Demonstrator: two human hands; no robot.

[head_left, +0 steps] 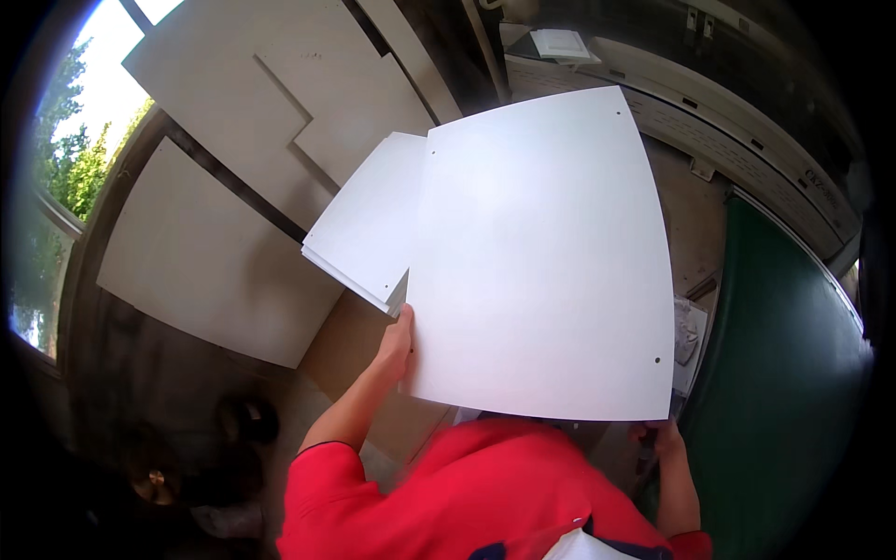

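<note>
A large white panel [537, 261] with small dark holes near its corners spans the middle of the view, in front of my body. My left hand [399, 342] is closed on its left edge, low down, with the thumb along the side. At the near right corner my right hand [661, 437] grips the near edge; part of its fingers lies in shadow beneath the panel. Just beyond my left hand, a stack of smaller white panels [369, 219] is partly covered by the large one.
Big pale boards [219, 252] stand at the left, below a window [70, 168]. A green flat surface [779, 392] runs along the right. Behind it stretches a long grey machine [728, 126], with small white pieces [560, 44] at the back. Dark clutter [187, 457] fills the lower left.
</note>
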